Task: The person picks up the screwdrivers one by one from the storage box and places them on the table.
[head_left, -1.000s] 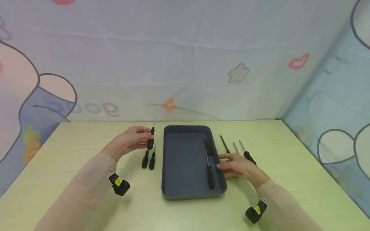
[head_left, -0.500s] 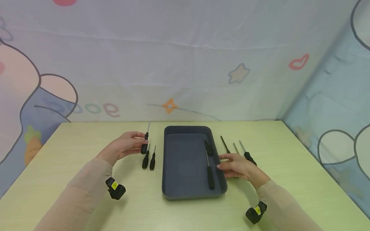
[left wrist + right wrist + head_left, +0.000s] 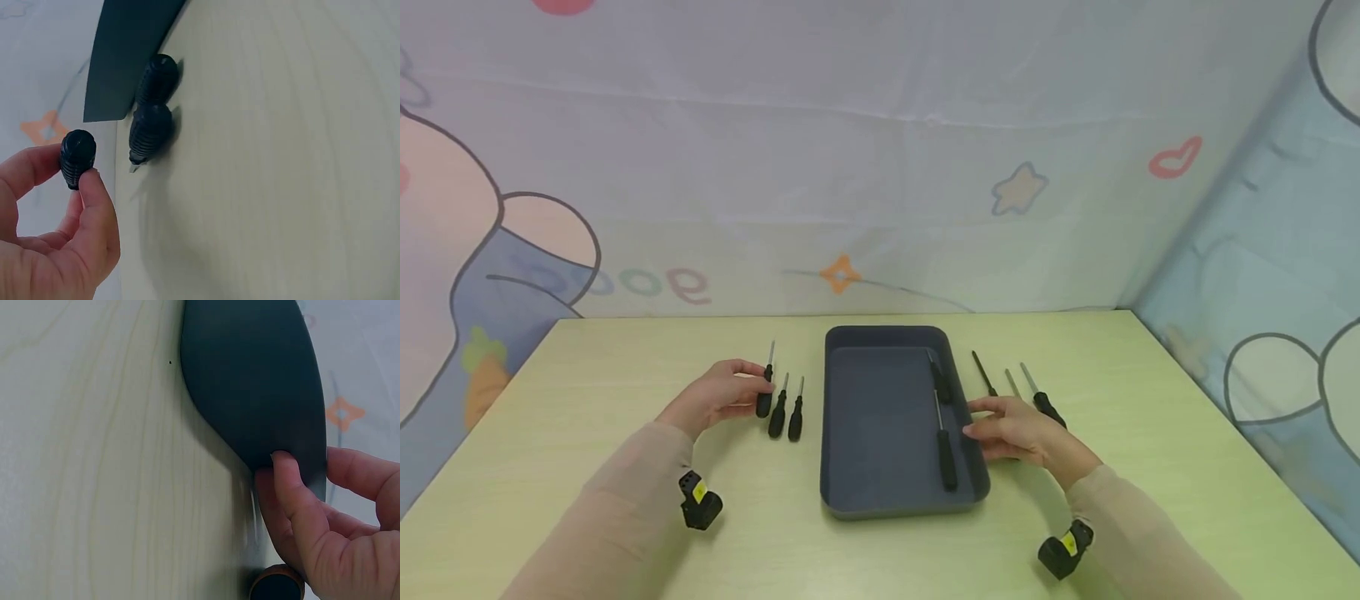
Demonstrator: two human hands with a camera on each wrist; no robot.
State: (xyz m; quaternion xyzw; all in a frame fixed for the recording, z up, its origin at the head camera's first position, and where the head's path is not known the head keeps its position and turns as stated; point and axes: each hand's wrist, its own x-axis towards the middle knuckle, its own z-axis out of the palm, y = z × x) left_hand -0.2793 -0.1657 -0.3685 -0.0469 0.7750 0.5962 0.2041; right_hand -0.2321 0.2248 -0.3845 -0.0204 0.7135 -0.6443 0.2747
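Observation:
In the head view my left hand (image 3: 718, 396) pinches a screwdriver (image 3: 764, 393) by its black handle, blade pointing away. The left wrist view shows the handle (image 3: 78, 153) between thumb and fingertips, raised off the table. Two similar screwdrivers (image 3: 777, 417) lie just right of it, left of the dark grey tray (image 3: 880, 505). At the tray's right side my right hand (image 3: 1018, 429) holds the wall, thumb on its outside in the right wrist view and a fingertip hidden behind the rim. Inside the tray, two screwdrivers (image 3: 946, 458) lie along the right side.
Several more screwdrivers (image 3: 1047, 408) lie on the table right of the tray, partly hidden by the right hand. A pale wooden table (image 3: 1157, 433) meets a printed cloth backdrop (image 3: 880, 167) behind. Each wrist wears a small black camera (image 3: 700, 500).
My left hand has moved left and nearer with its screwdriver, from beside the tray to left of the two lying screwdrivers. My right hand stays on the tray.

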